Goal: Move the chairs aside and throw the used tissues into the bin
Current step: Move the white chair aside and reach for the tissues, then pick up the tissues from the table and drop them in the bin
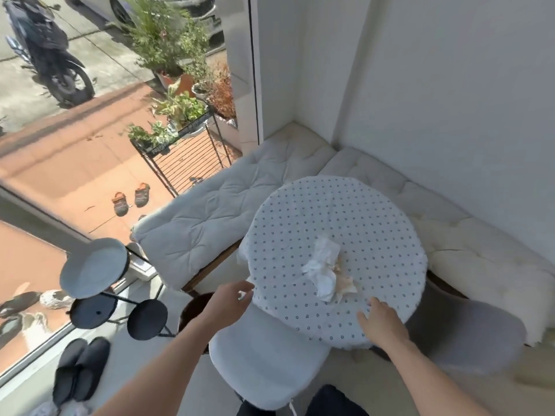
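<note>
Item: round table [354, 211] under a white fitted cloth printed with small dark rings, standing in the corner of a white-walled nook.

Item: crumpled white used tissues [322, 265], lying near the middle of the table top, with a pale orange-stained piece [345, 282] touching them on the side nearer me.

Item: my left hand [232, 298], fingers spread apart and holding nothing, reaching toward the near-left rim of the table, just beside the cloth edge. Whether it touches the cloth I cannot tell.

Item: my right hand [381, 322], palm down, fingers loosely apart, nothing gripped, over the near rim of the table; the tissues are a short way beyond its fingertips.

Item: chair with a pale blue-grey padded seat cushion [264, 361], directly below me, tucked partly under the near edge of the table, between my two forearms.

Item: grey fuzzy round seat [468, 337], to the right, partly under the table.

Item: white tufted bench cushions [210, 217], running along the window and wall behind the table.

Item: black metal stand with round disc shelves [96, 271], to the left by the glass.

Item: pair of dark slippers [81, 367], on the floor by the window, lower left.
</note>
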Tool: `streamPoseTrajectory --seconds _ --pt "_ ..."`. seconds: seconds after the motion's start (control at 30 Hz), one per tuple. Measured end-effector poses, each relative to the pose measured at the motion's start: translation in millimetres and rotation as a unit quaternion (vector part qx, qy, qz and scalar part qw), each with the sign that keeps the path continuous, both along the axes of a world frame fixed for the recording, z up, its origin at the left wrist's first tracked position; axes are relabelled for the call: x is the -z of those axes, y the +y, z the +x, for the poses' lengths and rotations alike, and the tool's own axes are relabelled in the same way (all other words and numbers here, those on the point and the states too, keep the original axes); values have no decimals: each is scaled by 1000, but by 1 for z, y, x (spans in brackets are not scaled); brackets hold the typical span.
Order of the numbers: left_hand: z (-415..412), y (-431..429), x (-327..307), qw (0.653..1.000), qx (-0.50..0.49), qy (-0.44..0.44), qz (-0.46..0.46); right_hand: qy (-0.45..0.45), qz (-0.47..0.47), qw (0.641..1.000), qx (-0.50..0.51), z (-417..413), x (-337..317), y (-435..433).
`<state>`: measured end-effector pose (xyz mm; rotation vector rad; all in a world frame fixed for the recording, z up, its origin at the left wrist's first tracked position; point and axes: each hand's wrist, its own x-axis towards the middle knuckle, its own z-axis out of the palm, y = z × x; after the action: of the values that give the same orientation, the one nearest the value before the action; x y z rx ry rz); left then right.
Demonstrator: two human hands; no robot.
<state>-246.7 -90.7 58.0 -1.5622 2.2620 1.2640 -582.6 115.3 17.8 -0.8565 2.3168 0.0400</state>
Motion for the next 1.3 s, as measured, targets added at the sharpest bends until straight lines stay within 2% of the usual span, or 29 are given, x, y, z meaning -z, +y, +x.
streamPoseTrajectory --seconds 0.2,0.37,0.57,0.7,0.87,1.1,1.3 --pt "-39 -38 16 996 77 -9 37 -17 -14 997 68 16 -2 -10" --pt "-86 -53 34 994 94 -19 49 -41 -22 994 98 4 15 -27" --pt "-139 -54 69 995 63 -34 76 -77 -42 985 149 -21 51 -46" --pt "-171 -55 95 995 9 -31 91 -97 -49 975 193 -35 81 -55" --pt "-218 -62 119 995 -52 9 90 -115 -83 960 241 -49 110 -68" --pt "-270 -66 152 994 -91 0 66 -136 -103 937 304 -58 133 -76" --pt "-286 -68 164 994 -101 -8 33 -114 -131 933 315 -61 136 -73"
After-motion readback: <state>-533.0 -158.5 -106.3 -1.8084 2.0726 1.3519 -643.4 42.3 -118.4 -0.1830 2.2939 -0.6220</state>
